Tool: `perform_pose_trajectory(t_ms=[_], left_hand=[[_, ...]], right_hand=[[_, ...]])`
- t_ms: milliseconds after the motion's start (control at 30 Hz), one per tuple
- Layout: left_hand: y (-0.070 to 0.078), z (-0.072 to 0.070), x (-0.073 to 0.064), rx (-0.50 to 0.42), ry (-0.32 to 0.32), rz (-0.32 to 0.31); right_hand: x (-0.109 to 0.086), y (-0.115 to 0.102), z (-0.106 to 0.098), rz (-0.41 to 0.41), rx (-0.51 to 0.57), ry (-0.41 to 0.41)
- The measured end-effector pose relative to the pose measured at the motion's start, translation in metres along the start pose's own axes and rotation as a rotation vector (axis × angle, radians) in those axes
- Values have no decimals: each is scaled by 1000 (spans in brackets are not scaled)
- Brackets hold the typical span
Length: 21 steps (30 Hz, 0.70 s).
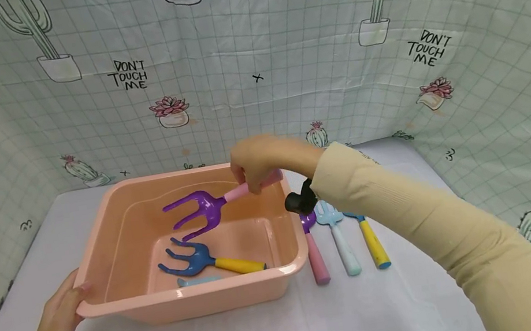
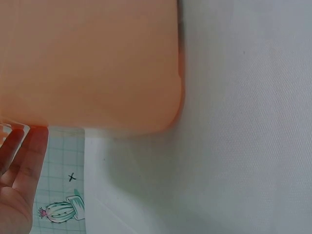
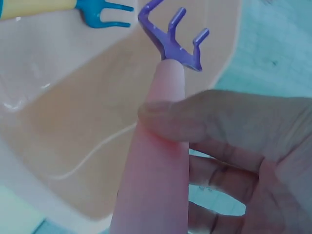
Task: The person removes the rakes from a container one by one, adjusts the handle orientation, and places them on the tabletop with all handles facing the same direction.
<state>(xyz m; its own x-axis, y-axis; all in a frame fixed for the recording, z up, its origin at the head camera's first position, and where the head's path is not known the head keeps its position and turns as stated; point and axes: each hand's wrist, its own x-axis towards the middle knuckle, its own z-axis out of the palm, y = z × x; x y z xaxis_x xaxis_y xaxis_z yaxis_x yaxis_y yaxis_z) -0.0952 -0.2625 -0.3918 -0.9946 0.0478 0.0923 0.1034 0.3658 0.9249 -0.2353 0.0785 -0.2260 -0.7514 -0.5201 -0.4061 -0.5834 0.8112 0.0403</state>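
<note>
My right hand (image 1: 255,162) grips the pink handle of a toy hand rake (image 1: 206,209) with purple tines, held over the right part of a peach plastic basin (image 1: 192,292). In the right wrist view the thumb presses along the pink handle (image 3: 153,180), fingers on its other side. My left hand (image 1: 57,306) holds the basin's left front corner, its thumb on the rim; the left wrist view shows its fingers (image 2: 31,156) against the outer wall. A blue rake with a yellow handle (image 1: 240,264) lies inside the basin, beside a light blue piece (image 1: 197,280) mostly hidden by the front rim.
Right of the basin, three toy tools lie on the white table (image 1: 375,317): one with a pink handle (image 1: 317,262), a light blue fork (image 1: 343,246) and one with a yellow handle (image 1: 375,244). The right forearm partly covers their heads. A printed cloth (image 1: 233,36) hangs behind.
</note>
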Motion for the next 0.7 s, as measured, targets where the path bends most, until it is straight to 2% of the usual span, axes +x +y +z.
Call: perform_pose_trajectory(t_ms=[233, 467, 700], left_hand=[[-1, 0, 1, -42, 6, -14], [-2, 1, 0, -72, -2, 1], [-2, 1, 0, -40, -7, 8]], right_hand=[[-19, 31, 6, -46, 280, 29], [-34, 54, 22, 45, 590, 40], [-49, 64, 46, 112, 779, 83]])
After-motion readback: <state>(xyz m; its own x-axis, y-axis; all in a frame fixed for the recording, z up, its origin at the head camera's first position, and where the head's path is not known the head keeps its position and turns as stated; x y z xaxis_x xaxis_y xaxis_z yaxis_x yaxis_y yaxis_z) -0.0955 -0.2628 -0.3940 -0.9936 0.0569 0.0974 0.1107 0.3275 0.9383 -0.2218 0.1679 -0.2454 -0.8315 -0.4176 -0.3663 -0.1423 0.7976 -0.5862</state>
